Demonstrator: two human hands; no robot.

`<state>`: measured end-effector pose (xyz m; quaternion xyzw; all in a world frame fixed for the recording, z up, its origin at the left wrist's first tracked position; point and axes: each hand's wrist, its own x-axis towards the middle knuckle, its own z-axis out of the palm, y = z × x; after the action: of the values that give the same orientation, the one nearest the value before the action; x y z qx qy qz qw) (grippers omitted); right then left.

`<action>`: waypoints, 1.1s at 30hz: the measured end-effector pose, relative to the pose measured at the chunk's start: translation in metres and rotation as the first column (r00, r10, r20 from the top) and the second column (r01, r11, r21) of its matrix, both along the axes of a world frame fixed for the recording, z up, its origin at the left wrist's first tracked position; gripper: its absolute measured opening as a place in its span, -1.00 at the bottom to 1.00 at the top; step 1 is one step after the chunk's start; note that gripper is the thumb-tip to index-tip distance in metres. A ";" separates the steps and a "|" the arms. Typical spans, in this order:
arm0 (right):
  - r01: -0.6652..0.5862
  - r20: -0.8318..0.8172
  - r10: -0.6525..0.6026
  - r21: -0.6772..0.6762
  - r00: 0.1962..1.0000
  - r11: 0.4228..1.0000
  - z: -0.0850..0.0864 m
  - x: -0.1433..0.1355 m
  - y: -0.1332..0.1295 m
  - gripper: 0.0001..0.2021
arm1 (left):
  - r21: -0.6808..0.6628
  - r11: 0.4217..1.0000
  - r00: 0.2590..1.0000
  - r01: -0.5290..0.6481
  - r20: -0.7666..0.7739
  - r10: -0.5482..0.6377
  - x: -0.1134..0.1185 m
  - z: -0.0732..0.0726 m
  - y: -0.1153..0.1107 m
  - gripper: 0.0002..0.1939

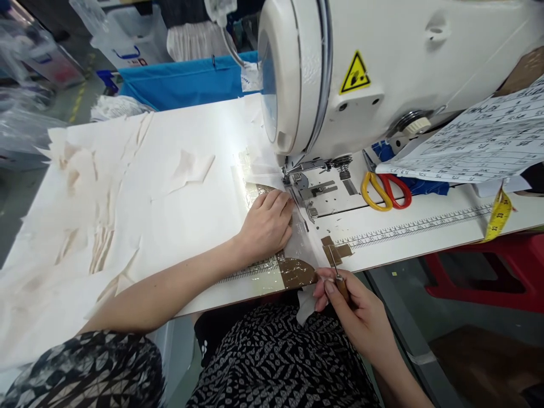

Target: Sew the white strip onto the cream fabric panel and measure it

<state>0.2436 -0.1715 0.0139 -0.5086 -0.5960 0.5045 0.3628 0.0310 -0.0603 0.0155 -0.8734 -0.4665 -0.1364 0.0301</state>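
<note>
A piece of thin white fabric (300, 249) runs from under the presser foot (289, 178) of a sewing machine (382, 73) toward the table's front edge. My left hand (268, 221) lies on it just left of the foot, fingers curled and closed on the cloth; the fingertips are partly hidden. At the front edge, my right hand (351, 300) is closed around the wooden handle of an awl (340, 283), its metal spike pointing up and away. Thumb and forefinger of that hand also pinch the fabric's near end, and a corner hangs over the edge.
Cut white fabric pieces (85, 198) lie stacked at the left, with one loose piece (193, 167) nearby. Scissors (385, 190) with yellow and red handles rest right of the needle plate. A yellow tape measure (498, 215), a written sheet (480, 136) and a red stool (488, 272) are farther right.
</note>
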 end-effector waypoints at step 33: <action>-0.391 0.325 0.274 0.383 0.905 0.837 0.044 -0.020 0.015 -0.69 | 0.042 0.997 0.998 -0.068 -0.016 0.069 -0.011 -0.006 0.045 -0.76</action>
<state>0.2233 -0.1561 0.0575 -0.3623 -0.8158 0.3421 0.2937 0.0196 -0.0154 0.0095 -0.8574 -0.4928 -0.1372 0.0570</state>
